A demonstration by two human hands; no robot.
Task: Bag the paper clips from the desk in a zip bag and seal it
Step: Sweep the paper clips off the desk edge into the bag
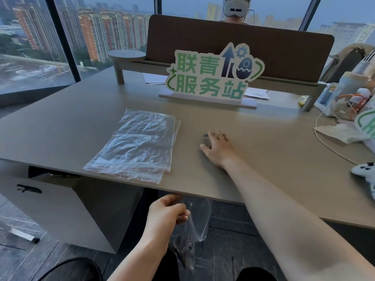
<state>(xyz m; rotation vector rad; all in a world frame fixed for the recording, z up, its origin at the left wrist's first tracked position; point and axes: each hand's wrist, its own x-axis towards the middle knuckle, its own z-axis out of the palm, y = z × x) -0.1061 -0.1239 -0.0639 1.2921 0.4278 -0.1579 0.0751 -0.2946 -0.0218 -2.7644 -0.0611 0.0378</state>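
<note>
Left hand [165, 212] pinches open zip bag [194, 226] below desk [81, 118] edge; right hand [216, 146], fingers spread, covers paper clips [205, 135] beside spare bags [140, 142]. Sign [213, 76] reads "联青服务站", green chars.

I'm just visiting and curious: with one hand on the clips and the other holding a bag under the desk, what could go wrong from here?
1. The zip bag hangs below the desk edge, pinched by the left hand alone; its mouth may sag, so clips miss it and fall to the floor.
2. The right hand covers small paper clips; one lies beyond the fingertips and could be left behind.
3. Sweeping leftward could disturb the spare bags.
</note>
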